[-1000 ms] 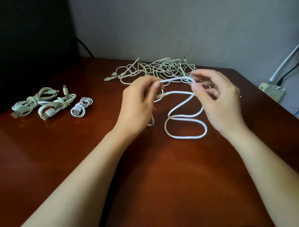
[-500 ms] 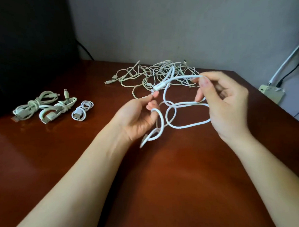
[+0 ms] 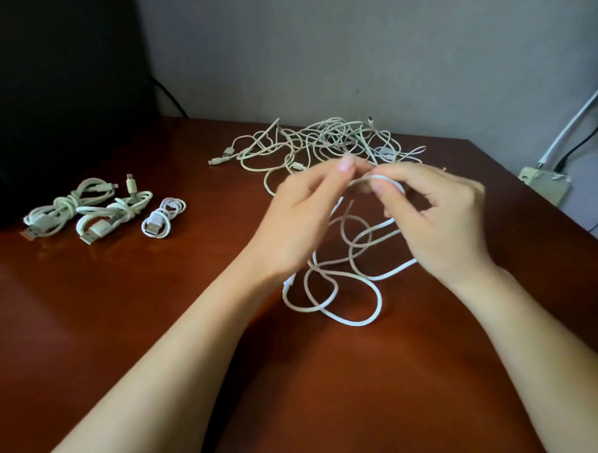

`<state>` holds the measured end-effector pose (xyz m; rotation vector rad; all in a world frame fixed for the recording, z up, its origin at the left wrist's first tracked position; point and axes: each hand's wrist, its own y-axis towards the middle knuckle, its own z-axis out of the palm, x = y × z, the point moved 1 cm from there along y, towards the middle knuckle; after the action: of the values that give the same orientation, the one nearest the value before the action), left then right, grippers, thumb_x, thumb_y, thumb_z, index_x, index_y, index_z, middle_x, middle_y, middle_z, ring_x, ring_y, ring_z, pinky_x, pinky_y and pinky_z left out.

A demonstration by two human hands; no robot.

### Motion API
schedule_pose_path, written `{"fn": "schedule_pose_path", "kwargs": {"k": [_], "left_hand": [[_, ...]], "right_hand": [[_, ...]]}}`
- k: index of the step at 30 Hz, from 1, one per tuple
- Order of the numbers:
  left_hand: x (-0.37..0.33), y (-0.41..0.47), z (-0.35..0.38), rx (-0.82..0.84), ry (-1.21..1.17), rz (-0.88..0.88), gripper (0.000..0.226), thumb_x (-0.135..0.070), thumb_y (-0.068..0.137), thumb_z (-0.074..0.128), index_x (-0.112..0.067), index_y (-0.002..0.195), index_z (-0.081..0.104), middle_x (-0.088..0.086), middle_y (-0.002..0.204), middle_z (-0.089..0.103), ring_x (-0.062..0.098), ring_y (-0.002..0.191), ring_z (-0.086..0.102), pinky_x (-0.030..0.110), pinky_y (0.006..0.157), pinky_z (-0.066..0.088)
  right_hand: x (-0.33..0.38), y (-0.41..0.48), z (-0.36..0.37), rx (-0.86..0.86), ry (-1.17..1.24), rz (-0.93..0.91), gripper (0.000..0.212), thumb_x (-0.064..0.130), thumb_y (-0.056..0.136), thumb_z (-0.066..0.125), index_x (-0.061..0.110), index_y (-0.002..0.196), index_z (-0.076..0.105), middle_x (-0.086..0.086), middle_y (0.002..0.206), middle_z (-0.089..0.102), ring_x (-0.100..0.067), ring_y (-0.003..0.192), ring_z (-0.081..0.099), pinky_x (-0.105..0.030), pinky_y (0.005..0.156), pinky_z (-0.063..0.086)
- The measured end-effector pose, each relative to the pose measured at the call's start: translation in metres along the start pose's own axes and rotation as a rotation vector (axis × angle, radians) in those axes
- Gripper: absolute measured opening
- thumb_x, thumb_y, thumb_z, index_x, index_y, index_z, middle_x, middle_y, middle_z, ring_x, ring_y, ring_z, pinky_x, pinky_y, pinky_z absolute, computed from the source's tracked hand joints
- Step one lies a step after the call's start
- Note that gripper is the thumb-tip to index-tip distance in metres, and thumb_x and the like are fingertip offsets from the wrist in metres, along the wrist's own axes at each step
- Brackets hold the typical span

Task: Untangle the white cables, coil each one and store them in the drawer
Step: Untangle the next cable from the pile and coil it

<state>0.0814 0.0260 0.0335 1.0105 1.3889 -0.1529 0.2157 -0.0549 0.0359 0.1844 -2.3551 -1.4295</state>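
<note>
A loose white cable [image 3: 352, 309] hangs in loops from both my hands down onto the brown table [image 3: 318, 381]. My left hand [image 3: 298, 219] pinches it near its top loop, and my right hand [image 3: 438, 215] pinches the same loop close beside it. Behind my hands lies a tangled pile of white cables [image 3: 328, 142]. Three coiled cables lie at the left: a big one [image 3: 65, 206], a middle one [image 3: 115, 211] and a small one [image 3: 162, 217]. No drawer shows.
A dark object [image 3: 57, 78] stands at the table's back left against the grey wall. A pale power adapter [image 3: 546, 182] with cords sits off the table's right edge.
My hands have come together above the table's middle. The white cable's loops have dropped lower onto the table, and my left hand has risen from below the cable to its top loop.
</note>
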Motion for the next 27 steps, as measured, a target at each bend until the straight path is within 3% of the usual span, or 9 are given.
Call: {"fn": "schedule_pose_path", "kwargs": {"k": [2,5,9,12,15,20,23,25,27], "left_hand": [[0.002,-0.002,0.005,0.067,0.029,-0.005,0.03,-0.032,0.095,0.039,-0.024,0.104,0.067,-0.01,0.104,0.069,0.008,0.107,0.062,0.027,0.098,0.045],[0.008,-0.003,0.007,-0.016,0.021,-0.062,0.041,-0.039,0.095,0.035,-0.019,0.111,0.066,-0.003,0.112,0.067,0.011,0.108,0.06,0.033,0.099,0.045],[0.01,0.003,0.004,-0.154,-0.124,-0.237,0.049,-0.046,0.101,0.025,-0.023,0.097,0.068,-0.005,0.086,0.067,0.007,0.077,0.062,0.029,0.079,0.052],[0.007,0.005,0.002,-0.086,-0.252,-0.406,0.061,-0.047,0.102,0.013,-0.017,0.093,0.064,0.007,0.081,0.068,0.012,0.067,0.061,0.021,0.068,0.048],[0.006,0.002,0.0,0.045,-0.307,-0.46,0.062,-0.05,0.101,0.013,-0.014,0.101,0.064,0.009,0.086,0.07,0.013,0.077,0.063,0.022,0.077,0.046],[0.002,0.005,-0.012,-0.08,-0.488,-0.382,0.028,-0.027,0.101,0.036,-0.015,0.099,0.061,0.0,0.079,0.071,0.009,0.071,0.059,0.026,0.074,0.041],[0.002,0.003,-0.012,-0.164,-0.425,-0.233,0.018,-0.002,0.093,0.05,-0.013,0.1,0.063,0.001,0.081,0.072,0.008,0.067,0.054,0.02,0.07,0.042],[0.003,0.001,-0.012,-0.182,-0.322,-0.135,0.02,0.0,0.09,0.055,-0.013,0.102,0.064,0.001,0.085,0.072,0.007,0.073,0.059,0.021,0.077,0.047],[0.003,0.0,-0.011,-0.186,-0.223,-0.06,0.017,-0.006,0.089,0.058,-0.014,0.103,0.065,0.003,0.088,0.072,0.009,0.087,0.066,0.027,0.089,0.05]], "right_hand": [[-0.002,-0.001,0.001,-0.014,-0.021,-0.007,0.015,0.014,0.092,0.061,0.005,0.091,0.074,0.016,0.08,0.059,-0.004,0.068,0.055,-0.024,0.07,0.047],[-0.004,0.0,0.0,-0.052,-0.011,0.033,0.016,0.014,0.092,0.061,0.004,0.089,0.072,0.016,0.07,0.055,-0.006,0.063,0.052,-0.02,0.067,0.043],[-0.003,0.001,-0.003,-0.12,0.072,0.128,0.019,0.017,0.094,0.057,0.005,0.087,0.07,0.005,0.057,0.051,-0.006,0.056,0.05,-0.017,0.061,0.039],[-0.004,0.001,-0.004,-0.151,0.104,0.182,0.016,0.02,0.095,0.055,0.014,0.09,0.069,0.001,0.055,0.052,-0.007,0.054,0.05,-0.021,0.06,0.039],[-0.006,0.001,-0.002,-0.183,0.137,0.229,0.012,0.02,0.095,0.056,0.025,0.095,0.066,0.009,0.057,0.054,-0.006,0.054,0.05,-0.023,0.061,0.039],[-0.015,0.003,-0.005,-0.301,0.142,0.367,0.014,0.023,0.092,0.055,0.031,0.097,0.067,0.018,0.053,0.055,0.0,0.055,0.051,-0.028,0.061,0.044],[-0.024,0.003,-0.006,-0.285,0.079,0.438,0.017,0.024,0.088,0.057,0.021,0.092,0.074,0.003,0.058,0.062,-0.008,0.059,0.054,-0.038,0.066,0.048],[-0.024,0.003,-0.005,-0.206,0.067,0.463,0.017,0.018,0.087,0.059,0.016,0.088,0.075,-0.007,0.064,0.067,-0.008,0.06,0.052,-0.038,0.065,0.049],[-0.021,0.003,-0.003,-0.097,0.14,0.46,0.016,0.014,0.087,0.061,0.024,0.088,0.074,0.015,0.063,0.068,0.003,0.055,0.052,-0.028,0.058,0.048]]}}
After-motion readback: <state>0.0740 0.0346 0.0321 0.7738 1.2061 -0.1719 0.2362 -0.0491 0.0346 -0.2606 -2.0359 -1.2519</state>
